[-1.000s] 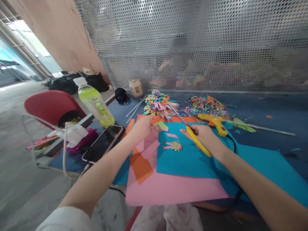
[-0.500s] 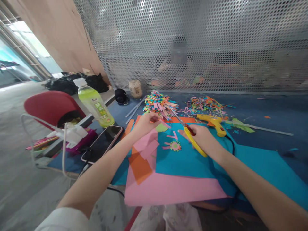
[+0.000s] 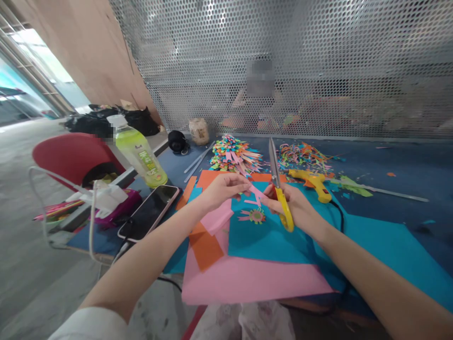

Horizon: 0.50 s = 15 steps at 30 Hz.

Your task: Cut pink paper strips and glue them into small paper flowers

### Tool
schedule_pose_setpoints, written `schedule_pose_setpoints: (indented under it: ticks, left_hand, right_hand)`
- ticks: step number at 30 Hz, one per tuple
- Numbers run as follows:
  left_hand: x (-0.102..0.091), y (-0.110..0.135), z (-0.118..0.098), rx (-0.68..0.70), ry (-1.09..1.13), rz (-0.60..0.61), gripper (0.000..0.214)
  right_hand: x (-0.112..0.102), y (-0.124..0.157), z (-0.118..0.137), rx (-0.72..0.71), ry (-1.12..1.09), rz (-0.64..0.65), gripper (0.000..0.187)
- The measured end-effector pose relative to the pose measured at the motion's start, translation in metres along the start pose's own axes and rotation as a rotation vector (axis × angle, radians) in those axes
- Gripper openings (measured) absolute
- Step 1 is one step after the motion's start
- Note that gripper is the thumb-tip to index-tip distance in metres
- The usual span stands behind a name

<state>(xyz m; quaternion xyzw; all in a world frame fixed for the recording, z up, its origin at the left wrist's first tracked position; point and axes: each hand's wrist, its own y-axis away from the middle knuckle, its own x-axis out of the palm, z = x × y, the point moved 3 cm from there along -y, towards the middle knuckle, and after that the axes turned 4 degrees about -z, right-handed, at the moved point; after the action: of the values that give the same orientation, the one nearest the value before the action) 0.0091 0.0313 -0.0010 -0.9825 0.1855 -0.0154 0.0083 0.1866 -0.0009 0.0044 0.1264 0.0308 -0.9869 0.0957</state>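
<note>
My left hand (image 3: 228, 190) pinches one end of a small pink paper strip (image 3: 257, 192). The fingertips of my right hand (image 3: 299, 207) are close to the strip's other end; whether they grip it is unclear. Yellow-handled scissors (image 3: 286, 210) sit in my right hand, blades pointing up and away. Below the hands, a small paper rosette with pink tails (image 3: 257, 216) lies on a blue sheet (image 3: 269, 245). Pink paper pieces (image 3: 216, 219) and an orange piece (image 3: 206, 250) lie left of it, over a large pink sheet (image 3: 255, 281).
Behind the hands stands a cone of layered colored paper (image 3: 233, 153), beside a heap of paper shreds (image 3: 304, 156). A yellow glue gun (image 3: 316, 183) lies at right. A phone (image 3: 150, 212), a drink bottle (image 3: 141, 156) and a purple box (image 3: 116, 208) are at left.
My left hand has moved right with the pink strip, toward my right hand. The scissors have swung from pointing up-left to nearly upright, and my right fingertips are now by the strip.
</note>
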Motion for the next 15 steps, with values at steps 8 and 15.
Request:
schedule_pose_setpoints:
  ticks: [8,15]
  left_hand:
    - [0.015,0.005,0.003,-0.158,0.302,-0.053,0.029]
    - [0.025,0.010,0.009,-0.211,0.259,0.025,0.031]
  right_hand:
    - [-0.004,0.000,0.000,-0.003,-0.119,-0.071,0.036]
    - [-0.001,0.001,0.001,0.039,-0.152,-0.080,0.038]
